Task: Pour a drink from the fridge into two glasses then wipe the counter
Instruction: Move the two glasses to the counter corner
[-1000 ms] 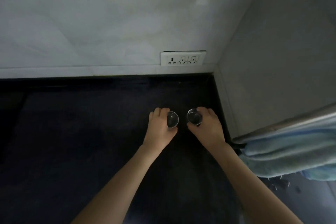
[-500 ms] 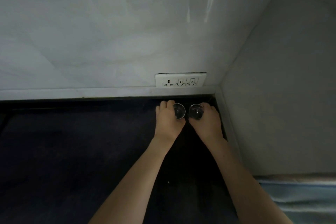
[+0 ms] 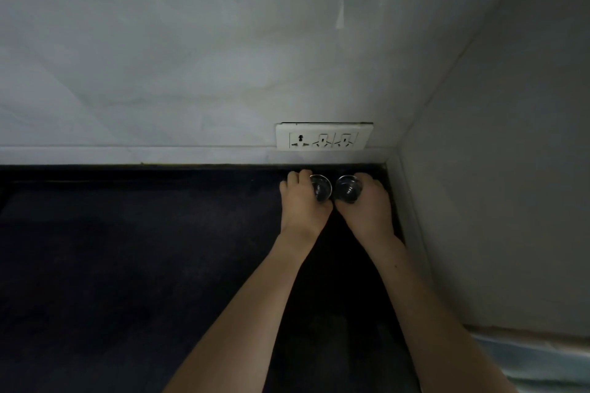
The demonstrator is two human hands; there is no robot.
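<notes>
Two small clear glasses stand side by side at the back right of the dark counter (image 3: 127,265), close to the wall. My left hand (image 3: 301,201) grips the left glass (image 3: 321,188), fingers curled round its far side. My right hand (image 3: 367,204) grips the right glass (image 3: 348,190) the same way. Both glasses look empty and upright. The two rims nearly touch.
A white socket plate (image 3: 324,136) sits on the pale back wall just above the glasses. A grey side wall (image 3: 495,201) closes the counter's right end. A light blue towel (image 3: 542,360) shows at the bottom right corner.
Both hands have carried the glasses away from me toward the back wall under the socket plate. The view has tilted up, so the towel and its rail have mostly left the frame.
</notes>
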